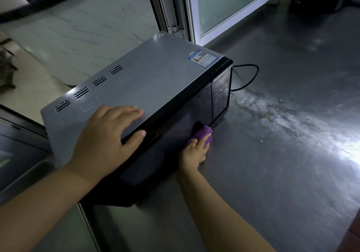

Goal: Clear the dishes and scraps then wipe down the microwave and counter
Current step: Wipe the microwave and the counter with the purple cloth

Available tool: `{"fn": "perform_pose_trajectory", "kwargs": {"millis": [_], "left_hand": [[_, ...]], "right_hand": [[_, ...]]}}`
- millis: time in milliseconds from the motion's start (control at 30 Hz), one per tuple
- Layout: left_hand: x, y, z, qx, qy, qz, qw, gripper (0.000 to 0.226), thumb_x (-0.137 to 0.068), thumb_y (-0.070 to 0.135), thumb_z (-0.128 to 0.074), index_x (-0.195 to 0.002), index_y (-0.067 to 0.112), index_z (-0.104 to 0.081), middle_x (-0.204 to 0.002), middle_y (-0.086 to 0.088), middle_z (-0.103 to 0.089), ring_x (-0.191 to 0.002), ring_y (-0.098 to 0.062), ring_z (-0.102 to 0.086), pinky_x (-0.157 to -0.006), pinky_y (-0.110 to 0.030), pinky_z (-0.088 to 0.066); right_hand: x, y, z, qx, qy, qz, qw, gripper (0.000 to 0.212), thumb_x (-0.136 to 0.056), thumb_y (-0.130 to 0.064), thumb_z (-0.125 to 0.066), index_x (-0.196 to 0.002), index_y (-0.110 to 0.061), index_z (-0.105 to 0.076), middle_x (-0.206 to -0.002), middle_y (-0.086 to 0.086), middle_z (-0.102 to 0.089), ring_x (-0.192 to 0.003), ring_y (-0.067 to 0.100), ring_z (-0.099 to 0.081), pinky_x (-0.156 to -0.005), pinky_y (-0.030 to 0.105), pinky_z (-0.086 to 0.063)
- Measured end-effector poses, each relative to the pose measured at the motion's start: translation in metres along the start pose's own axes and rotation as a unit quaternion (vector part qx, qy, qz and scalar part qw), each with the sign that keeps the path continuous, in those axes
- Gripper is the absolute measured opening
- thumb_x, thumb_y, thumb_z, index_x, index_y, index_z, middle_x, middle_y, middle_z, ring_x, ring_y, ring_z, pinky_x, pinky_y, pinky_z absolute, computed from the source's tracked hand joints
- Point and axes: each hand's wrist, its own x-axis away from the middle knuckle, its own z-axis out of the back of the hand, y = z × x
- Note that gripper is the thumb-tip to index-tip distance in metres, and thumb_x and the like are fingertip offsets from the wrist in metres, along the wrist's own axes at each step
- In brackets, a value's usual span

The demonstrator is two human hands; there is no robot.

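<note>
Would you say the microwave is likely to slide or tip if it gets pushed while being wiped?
Probably neither. The microwave is low and wide, so tipping seems unlikely. It might slide on the smooth metal counter, but the left hand lies flat on its top while the right hand presses the purple cloth against its door.

The microwave [148, 88] stands on the counter [282, 154], a window [229, 4] behind it. Scraps [272, 107] lie on the counter to its right, beside its cord [251, 76].

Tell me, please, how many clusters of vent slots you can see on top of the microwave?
4, in a row along the microwave's top rear edge. The left hand may hide others.
</note>
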Motion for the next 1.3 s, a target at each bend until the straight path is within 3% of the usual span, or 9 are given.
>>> {"fn": "perform_pose_trajectory", "kwargs": {"millis": [200, 367, 500, 700, 900, 1000, 1200, 1300], "left_hand": [[0.0, 0.001, 0.002, 0.009, -0.007, 0.005, 1.0, 0.05, -0.081, 0.045, -0.046, -0.113, 0.012, -0.066, -0.114, -0.001, -0.065, -0.099, -0.027, -0.054, -0.085, -0.033, -0.045], [0.0, -0.002, 0.001, 0.005, -0.011, -0.008, 1.0, 0.05, -0.082, 0.043, -0.047, -0.114, 0.01, -0.065, -0.114, -0.004, -0.065, -0.099, -0.029, -0.055, -0.087, -0.036, -0.045], [-0.001, -0.004, -0.001, 0.009, -0.012, -0.002, 1.0, 0.051, -0.081, 0.045, -0.047, -0.114, 0.011, -0.066, -0.114, -0.003, -0.065, -0.1, -0.029, -0.056, -0.089, -0.033, -0.042], [0.001, -0.002, -0.002, 0.001, 0.005, -0.013, 1.0, 0.05, -0.081, 0.044, -0.047, -0.113, 0.01, -0.066, -0.113, -0.004, -0.066, -0.099, -0.028, -0.055, -0.087, -0.035, -0.044], [0.009, -0.004, 0.005, -0.043, -0.043, -0.026, 0.998, 0.054, -0.084, 0.045, -0.039, -0.12, 0.012, -0.061, -0.121, -0.006, -0.063, -0.105, -0.03, -0.055, -0.089, -0.042, -0.045], [0.02, -0.022, 0.018, -0.05, -0.077, -0.042, 0.995, 0.053, -0.085, 0.046, -0.035, -0.121, 0.014, -0.059, -0.124, -0.005, -0.06, -0.11, -0.028, -0.054, -0.091, -0.044, -0.042], [0.058, -0.052, 0.024, 0.022, -0.056, 0.005, 0.998, 0.052, -0.087, 0.04, -0.032, -0.124, 0.013, -0.057, -0.122, -0.006, -0.059, -0.109, -0.03, -0.052, -0.093, -0.046, -0.04], [0.062, -0.053, 0.017, 0.064, -0.027, 0.023, 0.997, 0.049, -0.089, 0.037, -0.032, -0.123, 0.013, -0.058, -0.122, -0.005, -0.059, -0.11, -0.031, -0.051, -0.094, -0.047, -0.038]], "right_hand": [[0.018, -0.017, -0.001, -0.061, -0.017, -0.028, 0.998, 0.053, -0.1, -0.028, -0.025, -0.147, -0.04, -0.005, -0.157, -0.003, -0.009, -0.134, 0.036, -0.021, -0.109, 0.052, -0.025], [0.064, -0.03, -0.01, -0.077, -0.049, 0.057, 0.994, 0.054, -0.099, -0.029, -0.029, -0.142, -0.052, -0.004, -0.156, -0.014, 0.001, -0.135, 0.026, -0.017, -0.11, 0.043, -0.018], [0.089, -0.032, -0.014, -0.083, -0.087, 0.138, 0.983, 0.063, -0.099, -0.027, -0.032, -0.12, -0.07, 0.009, -0.155, -0.019, 0.005, -0.136, 0.016, -0.012, -0.111, 0.04, -0.014], [0.076, -0.003, -0.021, -0.031, -0.019, 0.237, 0.971, 0.068, -0.097, -0.013, -0.037, -0.139, -0.048, 0.003, -0.156, -0.016, 0.006, -0.126, 0.001, -0.011, -0.104, 0.024, -0.008], [0.047, 0.033, -0.016, 0.028, -0.025, 0.097, 0.995, 0.061, -0.099, -0.02, -0.032, -0.146, -0.039, 0.002, -0.158, -0.006, 0.002, -0.138, 0.028, -0.017, -0.11, 0.044, -0.016], [0.044, 0.041, -0.011, 0.044, -0.042, 0.09, 0.994, 0.06, -0.1, -0.02, -0.032, -0.147, -0.036, 0.002, -0.158, -0.003, 0.004, -0.139, 0.03, -0.015, -0.111, 0.043, -0.014], [0.068, 0.028, -0.013, 0.001, -0.054, 0.039, 0.998, 0.058, -0.1, -0.024, -0.03, -0.147, -0.037, 0.002, -0.158, -0.001, 0.003, -0.137, 0.033, -0.018, -0.11, 0.045, -0.018], [0.102, 0.024, -0.026, -0.028, -0.058, 0.095, 0.993, 0.06, -0.098, -0.027, -0.032, -0.144, -0.046, 0.002, -0.157, -0.009, 0.005, -0.138, 0.026, -0.012, -0.113, 0.046, -0.014]]}}
